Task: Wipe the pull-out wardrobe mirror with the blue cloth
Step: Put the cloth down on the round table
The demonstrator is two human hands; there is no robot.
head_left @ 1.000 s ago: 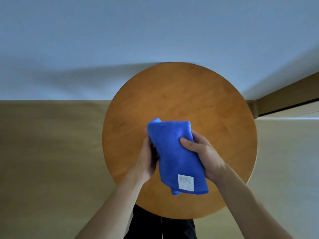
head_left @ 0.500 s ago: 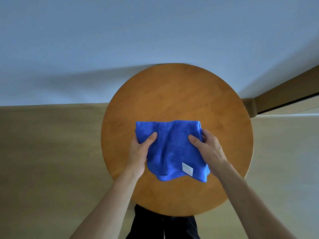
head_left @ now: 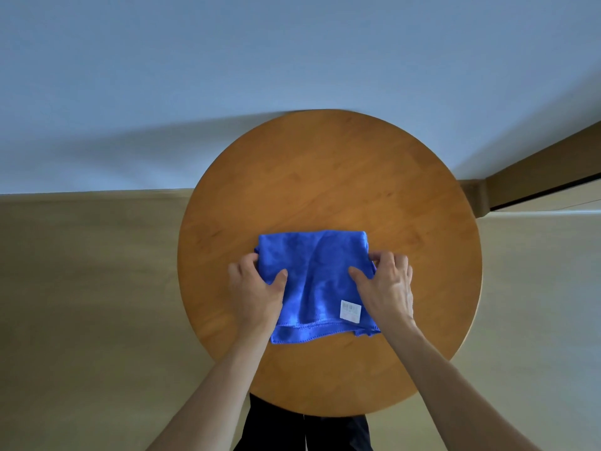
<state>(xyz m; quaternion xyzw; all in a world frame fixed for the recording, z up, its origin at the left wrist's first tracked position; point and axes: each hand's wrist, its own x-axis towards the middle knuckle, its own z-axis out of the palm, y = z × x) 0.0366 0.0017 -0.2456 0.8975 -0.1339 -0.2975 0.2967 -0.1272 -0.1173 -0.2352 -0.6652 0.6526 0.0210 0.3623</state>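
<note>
Round wooden surface (head_left: 328,177) carries the cloth (head_left: 312,281), lying near its centre. I see left hand (head_left: 257,288) and right hand (head_left: 387,284) each pinching a side edge, fingers clamped, fingertips tucked under. Label (head_left: 350,310) text unreadable.

A home room: round wooden table (head_left: 328,177), pale wall (head_left: 227,60), wood-look floor (head_left: 81,304).

A round wooden table (head_left: 328,177) carries only the blue cloth (head_left: 312,281).
</note>
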